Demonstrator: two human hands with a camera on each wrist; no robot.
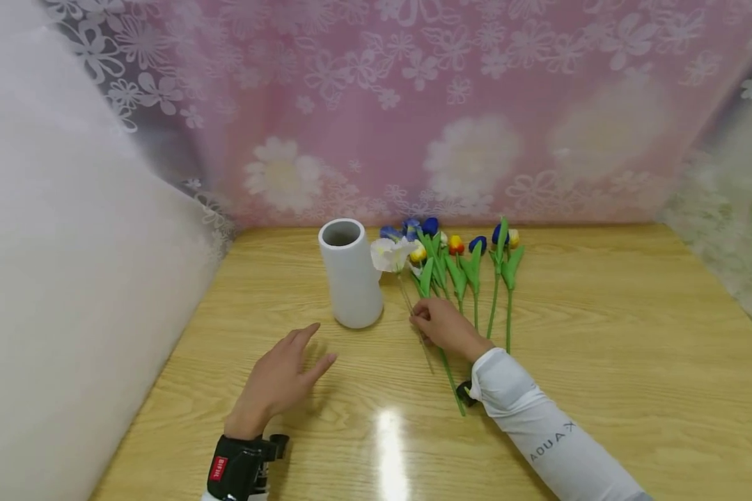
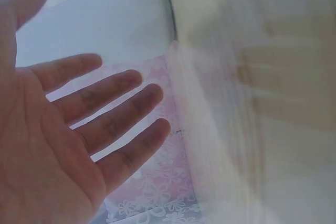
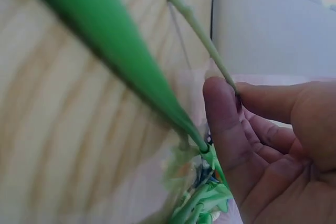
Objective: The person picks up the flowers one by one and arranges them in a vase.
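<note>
Between thumb and forefinger my right hand [image 1: 445, 323] pinches the thin stem [image 3: 202, 35] of a white artificial flower [image 1: 391, 255]. Its bloom is just right of a white vase [image 1: 354, 278], which stands upright. My left hand [image 1: 283, 376] hovers over the table in front of the vase, fingers spread, holding nothing; the left wrist view shows its bare palm [image 2: 47, 135]. Artificial tulips with green leaves [image 1: 457, 278] lie side by side behind and beneath my right hand. A thick green stem [image 3: 121, 51] crosses the right wrist view close to the camera.
The wooden table [image 1: 601, 334] ends at a pink floral curtain [image 1: 376, 125] behind the vase. Blue flowers [image 1: 410, 228] lie near that back edge. A white wall [image 1: 69, 243] rises along the left side. Light glares on the tabletop in front.
</note>
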